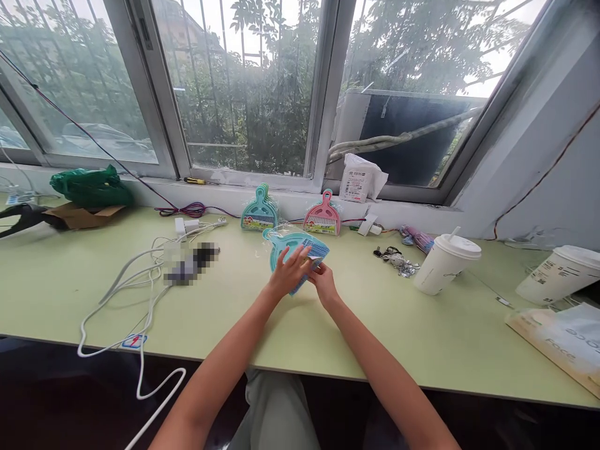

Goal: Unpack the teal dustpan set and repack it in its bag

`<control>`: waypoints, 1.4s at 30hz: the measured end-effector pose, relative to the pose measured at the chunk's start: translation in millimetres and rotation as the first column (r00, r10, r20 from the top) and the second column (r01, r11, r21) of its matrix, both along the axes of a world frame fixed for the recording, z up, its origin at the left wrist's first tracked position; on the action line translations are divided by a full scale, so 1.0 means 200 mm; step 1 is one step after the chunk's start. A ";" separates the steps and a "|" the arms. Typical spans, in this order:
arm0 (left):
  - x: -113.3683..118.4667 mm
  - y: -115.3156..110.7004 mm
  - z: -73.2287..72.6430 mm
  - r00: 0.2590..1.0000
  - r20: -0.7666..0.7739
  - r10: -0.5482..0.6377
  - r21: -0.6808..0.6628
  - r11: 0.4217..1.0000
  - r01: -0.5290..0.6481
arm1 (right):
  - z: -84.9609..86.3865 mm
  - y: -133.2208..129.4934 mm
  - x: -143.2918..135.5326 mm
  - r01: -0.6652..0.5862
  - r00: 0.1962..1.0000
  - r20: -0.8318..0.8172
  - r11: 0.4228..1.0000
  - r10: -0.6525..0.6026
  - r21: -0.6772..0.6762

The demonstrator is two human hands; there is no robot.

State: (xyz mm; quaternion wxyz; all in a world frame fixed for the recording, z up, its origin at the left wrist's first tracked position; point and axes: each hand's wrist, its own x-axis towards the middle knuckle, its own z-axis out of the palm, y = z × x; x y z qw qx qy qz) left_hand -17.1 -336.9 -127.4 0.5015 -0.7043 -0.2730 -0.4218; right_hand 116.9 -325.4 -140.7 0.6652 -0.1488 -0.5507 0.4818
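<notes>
A light-blue mini dustpan and brush set [281, 244] is held tilted above the table, its round handle pointing up and left. Clear film seems to be around it. My left hand [291, 272] lies across its face with the fingers spread, covering much of the set. At its lower right edge, my right hand [323, 281] grips it between thumb and fingers; the fingertips are partly hidden. Just beyond, a stack of teal dustpan sets [259, 212] leans by the window sill, and pink dustpan sets [322, 215] stand to its right.
White cables [152, 300] sprawl on the left of the green table [225, 331]. At right are keys [398, 259], a lidded paper cup [445, 265], another white cup [560, 275] and a tissue pack [557, 340]. A green plastic bag [91, 186] sits at the back left.
</notes>
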 end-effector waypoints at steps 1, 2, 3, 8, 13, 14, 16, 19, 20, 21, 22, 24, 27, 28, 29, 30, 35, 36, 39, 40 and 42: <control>0.01 -0.01 0.01 0.999 0.010 0.039 -0.020 0.999 -0.038 | 0.00 0.00 0.00 0.006 1.000 0.017 1.000 -0.006 0.006; 0.01 -0.02 0.02 0.997 0.020 0.075 -0.042 0.996 -0.075 | 0.00 0.00 0.00 0.011 0.999 0.033 1.000 -0.012 0.014; 0.02 -0.03 0.03 0.993 0.032 0.111 -0.063 0.992 -0.109 | 0.00 0.00 0.01 0.016 0.999 0.050 1.000 -0.017 0.024; 0.03 -0.06 0.05 0.971 0.080 0.225 -0.123 0.969 -0.215 | 0.01 0.02 0.02 0.067 0.989 0.129 0.996 -0.073 0.053; 0.05 -0.01 0.01 0.971 0.103 0.217 -0.156 0.967 -0.200 | 0.01 0.03 0.03 0.092 0.982 0.156 0.992 -0.104 0.082; 0.06 0.00 0.00 0.978 0.086 0.189 -0.161 0.971 -0.174 | 0.01 0.03 0.03 0.097 0.982 0.153 0.991 -0.110 0.089; 0.07 0.02 0.00 0.995 0.024 0.096 -0.175 0.980 -0.090 | 0.01 0.04 0.03 0.111 0.980 0.154 0.987 -0.128 0.118; 0.09 0.02 0.00 0.994 -0.055 -0.092 -0.225 0.971 0.078 | 0.02 0.04 0.02 0.140 0.975 0.147 0.974 -0.167 0.177; 0.10 0.01 0.00 0.985 -0.070 -0.154 -0.249 0.959 0.133 | 0.03 0.05 0.02 0.150 0.974 0.140 0.971 -0.177 0.186; 0.11 0.00 -0.01 0.973 -0.084 -0.213 -0.274 0.944 0.183 | 0.03 0.05 0.02 0.157 0.975 0.129 0.971 -0.182 0.182; 0.11 -0.01 -0.01 0.959 -0.099 -0.267 -0.302 0.926 0.227 | 0.03 0.05 0.02 0.160 0.976 0.120 0.972 -0.181 0.171; 0.13 -0.03 -0.03 0.933 -0.094 -0.347 -0.321 0.898 0.301 | 0.03 0.06 0.03 0.156 0.979 0.106 0.977 -0.172 0.145; 0.13 -0.02 -0.03 0.900 0.211 -0.382 -0.130 0.901 0.413 | 0.03 0.06 0.06 0.154 0.987 0.029 0.983 -0.158 0.101; 0.12 -0.01 -0.02 0.829 0.399 -0.392 -0.022 0.899 0.436 | 0.03 0.07 0.07 0.162 0.987 -0.028 0.984 -0.160 0.076; 0.10 0.00 0.00 0.698 0.588 -0.408 0.078 0.888 0.453 | 0.03 0.08 0.08 0.170 0.982 -0.096 0.984 -0.165 0.046; 0.09 0.00 0.02 0.523 0.741 -0.421 0.144 0.860 0.489 | 0.03 0.08 0.09 0.172 0.972 -0.165 0.985 -0.167 0.020; 0.05 0.02 0.08 0.001 0.973 -0.231 0.026 0.116 0.993 | 0.03 0.12 0.11 0.124 0.952 -0.283 0.992 -0.118 0.005; 0.06 0.01 0.06 0.010 0.977 -0.212 -0.022 -0.055 0.998 | 0.04 0.12 0.10 0.120 0.956 -0.272 0.993 -0.112 0.012; 0.12 0.00 0.01 0.066 0.976 -0.208 -0.132 -0.324 0.937 | 0.05 0.12 0.11 0.144 0.947 -0.296 0.988 -0.124 0.046; 0.14 -0.01 -0.01 0.098 0.975 -0.198 -0.168 -0.377 0.911 | 0.06 0.11 0.11 0.157 0.936 -0.327 0.986 -0.131 0.055; 0.17 -0.01 -0.02 0.137 0.974 -0.183 -0.203 -0.419 0.885 | 0.08 0.10 0.13 0.169 0.917 -0.378 0.983 -0.132 0.068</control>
